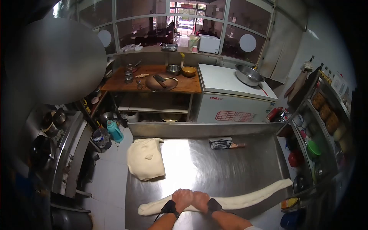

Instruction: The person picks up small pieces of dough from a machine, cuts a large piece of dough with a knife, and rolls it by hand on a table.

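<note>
A long rope of pale dough (245, 201) runs across the steel worktop (207, 168), its right end reaching toward the far right edge. My left hand (182, 199) and my right hand (201, 201) lie side by side on the rope, left of its middle. Both have their fingers curled over the dough, knuckles touching or nearly so; the fingertips are hidden. Dark bands circle both wrists. A thick folded slab of dough (145, 160) sits at the left of the worktop. Toward the back lies a broad-bladed cleaver (224, 143), its handle pointing right.
Behind the worktop stand a white chest freezer (234, 97) bearing a metal bowl (250, 75), and a wooden counter (126, 85) with a round board (155, 82). Shelves (306, 126) line the right side. A turquoise flask (114, 131) stands at left near a stove (69, 153).
</note>
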### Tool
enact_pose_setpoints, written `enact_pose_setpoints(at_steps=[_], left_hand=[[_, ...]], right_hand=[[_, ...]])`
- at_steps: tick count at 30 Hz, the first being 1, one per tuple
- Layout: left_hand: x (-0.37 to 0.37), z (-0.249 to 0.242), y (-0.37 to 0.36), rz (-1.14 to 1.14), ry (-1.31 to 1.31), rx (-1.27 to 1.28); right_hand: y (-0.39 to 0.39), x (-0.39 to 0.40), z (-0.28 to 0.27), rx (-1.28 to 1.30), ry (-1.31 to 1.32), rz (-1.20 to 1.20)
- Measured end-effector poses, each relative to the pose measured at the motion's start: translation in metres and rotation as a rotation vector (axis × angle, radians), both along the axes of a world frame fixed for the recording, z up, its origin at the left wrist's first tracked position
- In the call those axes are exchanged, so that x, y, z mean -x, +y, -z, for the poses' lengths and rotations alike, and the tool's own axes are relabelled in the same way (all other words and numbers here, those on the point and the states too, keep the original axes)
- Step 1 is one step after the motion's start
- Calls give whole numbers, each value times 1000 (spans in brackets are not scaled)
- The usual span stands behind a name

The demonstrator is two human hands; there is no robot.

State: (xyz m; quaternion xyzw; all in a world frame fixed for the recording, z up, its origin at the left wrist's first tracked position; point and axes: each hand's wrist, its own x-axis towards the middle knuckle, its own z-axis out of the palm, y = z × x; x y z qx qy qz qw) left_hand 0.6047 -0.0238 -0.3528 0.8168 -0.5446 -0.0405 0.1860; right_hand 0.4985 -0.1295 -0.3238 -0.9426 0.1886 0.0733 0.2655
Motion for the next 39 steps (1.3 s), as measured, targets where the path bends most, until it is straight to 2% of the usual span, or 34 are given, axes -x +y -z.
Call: enact_pose_setpoints(at_steps=[1, 3, 4, 5, 7, 8, 10, 12, 15, 16, 17, 19, 20, 21, 23, 27, 29, 31, 32, 33, 35, 37, 38, 39], left_hand=[[7, -3, 5, 4, -5, -1], [17, -33, 12, -209, -97, 107], [27, -46, 23, -242, -40, 15], [38, -53, 41, -249, -46, 17], [61, -54, 76, -170, -184, 232], [67, -56, 99, -84, -132, 291], [86, -39, 144, 10, -78, 336], [114, -3, 175, -100, 79, 328], [101, 27, 162, -161, 146, 241], [83, 37, 149, -188, 49, 60], [71, 46, 143, -183, 52, 51], [21, -31, 96, -120, 45, 170], [10, -37, 84, -121, 5, 165], [0, -36, 76, -118, 6, 159], [-21, -23, 63, -49, -43, -8], [-42, 7, 45, -28, -74, 137], [-47, 4, 40, -69, -21, 167], [-45, -24, 44, 102, -223, 111], [-26, -45, 47, -230, -105, 70], [-20, -44, 56, -216, -42, 3], [6, -67, 75, -259, -137, 10], [27, -65, 122, -147, -84, 187], [39, -60, 148, -112, -99, 289], [45, -57, 164, -72, -110, 388]], right_hand=[[2, 5, 1, -1, -5, 4], [8, 10, -7, 81, -157, -44], [21, 16, -41, 88, -136, -72], [37, 26, -53, 89, -142, -79], [58, 45, -61, 51, -369, -64], [70, 57, -71, 10, -303, -116], [91, 74, -68, -44, -237, -158], [112, 86, -46, 40, -210, -259], [119, 71, -15, 185, -180, -419], [111, 53, -20, 60, 103, -377], [100, 36, -25, 51, 106, -372], [74, 3, -36, -58, -60, -146], [68, -2, -31, 32, -210, -137], [60, -11, -27, 26, -209, -133], [48, -29, -18, -57, 5, -139], [40, -41, 4, -70, 54, -67], [39, -41, 7, -44, -11, -64], [45, -36, 7, 26, -140, -56], [51, -30, 4, 55, -170, -20], [55, -26, -22, 50, -198, -17], [67, -14, -39, -43, -178, -54], [99, 12, -27, 68, -421, -25], [111, 27, -38, 42, -437, -113], [121, 32, -61, -87, -298, -183]])
